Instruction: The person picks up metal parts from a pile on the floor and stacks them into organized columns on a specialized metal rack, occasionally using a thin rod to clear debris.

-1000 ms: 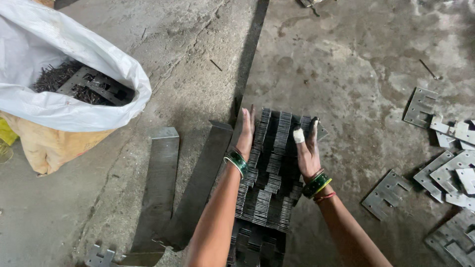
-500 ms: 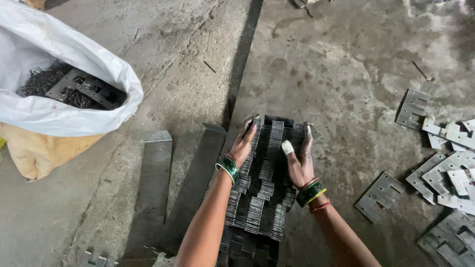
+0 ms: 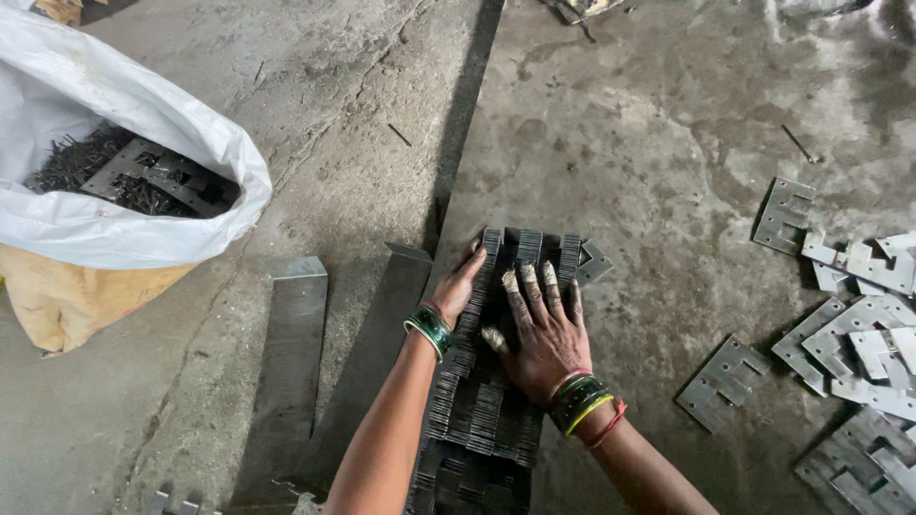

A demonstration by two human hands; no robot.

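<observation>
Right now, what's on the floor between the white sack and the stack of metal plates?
In the head view, two flat metal strips lie between the white sack and the stack of metal plates.

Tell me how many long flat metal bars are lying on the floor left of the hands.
2. One flat bar lies farther left on the concrete; the darker bar lies right beside the left hand and the stacked metal plates. Their lower ends leave the picture.

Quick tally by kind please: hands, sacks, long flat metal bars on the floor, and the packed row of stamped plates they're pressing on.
Hands: 2, left hand and right hand
White sack: 1
Long flat metal bars: 2, left bar and right bar
Packed row of plates: 1
Total: 6
Loose plates at right overlap too much to count.
</observation>
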